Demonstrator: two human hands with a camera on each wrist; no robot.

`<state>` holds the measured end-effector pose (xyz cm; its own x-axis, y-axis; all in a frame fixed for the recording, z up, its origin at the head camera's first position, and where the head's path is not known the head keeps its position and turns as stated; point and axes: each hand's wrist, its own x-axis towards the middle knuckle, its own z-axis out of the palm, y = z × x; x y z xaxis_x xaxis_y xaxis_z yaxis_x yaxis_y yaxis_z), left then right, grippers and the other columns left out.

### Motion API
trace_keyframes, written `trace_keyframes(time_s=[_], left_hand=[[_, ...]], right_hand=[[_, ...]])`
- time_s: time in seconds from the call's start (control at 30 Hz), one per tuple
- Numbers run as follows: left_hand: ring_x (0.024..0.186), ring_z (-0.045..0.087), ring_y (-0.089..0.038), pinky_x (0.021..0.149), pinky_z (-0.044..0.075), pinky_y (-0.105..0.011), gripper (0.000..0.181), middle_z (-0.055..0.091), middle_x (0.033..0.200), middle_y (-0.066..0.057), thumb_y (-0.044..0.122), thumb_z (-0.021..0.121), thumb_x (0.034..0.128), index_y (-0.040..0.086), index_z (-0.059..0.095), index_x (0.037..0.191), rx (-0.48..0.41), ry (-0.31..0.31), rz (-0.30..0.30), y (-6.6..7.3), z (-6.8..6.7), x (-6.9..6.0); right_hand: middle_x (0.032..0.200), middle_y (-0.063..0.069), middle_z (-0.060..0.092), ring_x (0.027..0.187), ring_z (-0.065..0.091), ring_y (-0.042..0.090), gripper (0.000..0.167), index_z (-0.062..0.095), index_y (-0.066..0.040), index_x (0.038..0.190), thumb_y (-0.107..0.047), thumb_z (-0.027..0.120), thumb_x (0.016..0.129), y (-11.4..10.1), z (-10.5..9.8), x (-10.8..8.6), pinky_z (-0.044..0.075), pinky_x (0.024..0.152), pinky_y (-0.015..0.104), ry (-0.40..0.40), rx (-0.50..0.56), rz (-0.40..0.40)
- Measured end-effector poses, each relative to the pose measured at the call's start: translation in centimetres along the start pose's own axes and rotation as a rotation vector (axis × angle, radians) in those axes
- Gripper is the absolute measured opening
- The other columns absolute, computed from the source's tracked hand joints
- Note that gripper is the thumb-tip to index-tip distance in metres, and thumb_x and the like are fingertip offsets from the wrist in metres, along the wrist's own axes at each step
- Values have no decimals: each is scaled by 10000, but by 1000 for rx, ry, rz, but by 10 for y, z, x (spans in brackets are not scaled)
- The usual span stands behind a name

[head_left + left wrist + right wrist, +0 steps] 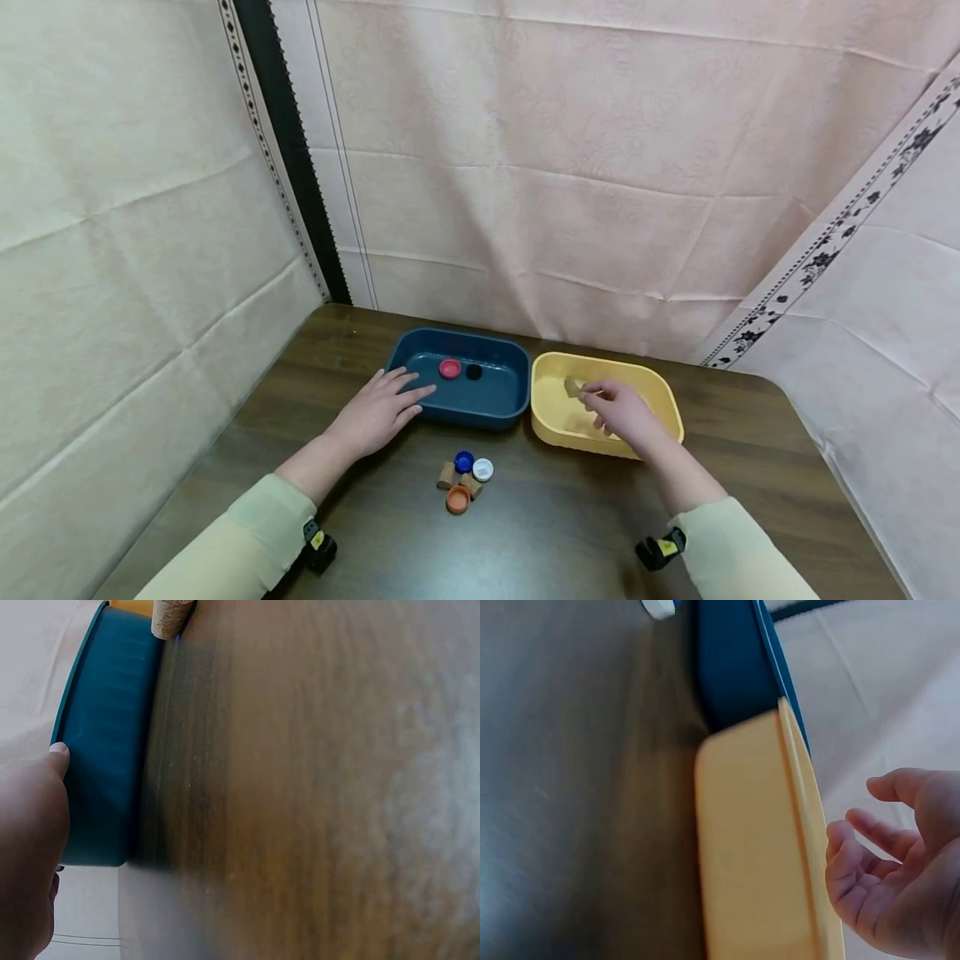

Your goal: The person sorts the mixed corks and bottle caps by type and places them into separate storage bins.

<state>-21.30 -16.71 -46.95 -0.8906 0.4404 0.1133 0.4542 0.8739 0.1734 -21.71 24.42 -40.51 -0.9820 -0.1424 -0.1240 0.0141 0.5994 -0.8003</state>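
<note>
Cork [572, 387] inside the yellow tray [581, 440], just off the fingertips of the right hand [617, 410]. Right thumb and forefinger parted, grip empty; other fingers loosely curled. Left hand [377, 412]: fingers spread at rim of blue tray [472, 417]. Head view shows the cork; right-wrist view hides it behind tray wall but shows the thumb gap.
</note>
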Motion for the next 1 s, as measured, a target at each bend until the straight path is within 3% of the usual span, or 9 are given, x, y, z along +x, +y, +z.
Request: trace_keyframes(time_s=[0.2, 0.5, 0.73, 1.0], left_hand=[[1463, 284, -317, 1192, 160, -549, 458, 425, 1542, -61, 458, 438, 1048, 355, 448, 1494, 14, 13, 17, 0, -1, 0], [1466, 278, -314, 1194, 155, -546, 458, 418, 1546, -59, 456, 438, 1048, 354, 446, 1495, 17, 14, 15, 1, -2, 0], [1466, 277, -313, 1194, 150, -547, 456, 421, 1544, -57, 454, 439, 1049, 356, 448, 1494, 16, 19, 13, 1, 0, -1], [1469, 272, -306, 1197, 147, -541, 459, 418, 1547, -50, 468, 416, 1052, 363, 438, 1498, 24, 8, 11, 1, 1, 0]], right_hand=[[849, 138, 594, 641, 570, 226, 287, 652, -7, 1181, -212, 629, 982, -1, 20, -27, 516, 556, 353, -5, 41, -15], [885, 127, 612, 648, 577, 218, 218, 678, -63, 1132, -200, 663, 963, 7, 44, -55, 500, 531, 303, -45, 69, -29], [858, 85, 619, 647, 577, 203, 283, 666, -38, 1153, -237, 680, 952, 10, 55, -64, 498, 517, 310, -118, 75, -60], [857, 105, 635, 651, 585, 211, 273, 671, -59, 1154, -250, 669, 960, 12, 62, -64, 510, 545, 342, -173, 56, -33]])
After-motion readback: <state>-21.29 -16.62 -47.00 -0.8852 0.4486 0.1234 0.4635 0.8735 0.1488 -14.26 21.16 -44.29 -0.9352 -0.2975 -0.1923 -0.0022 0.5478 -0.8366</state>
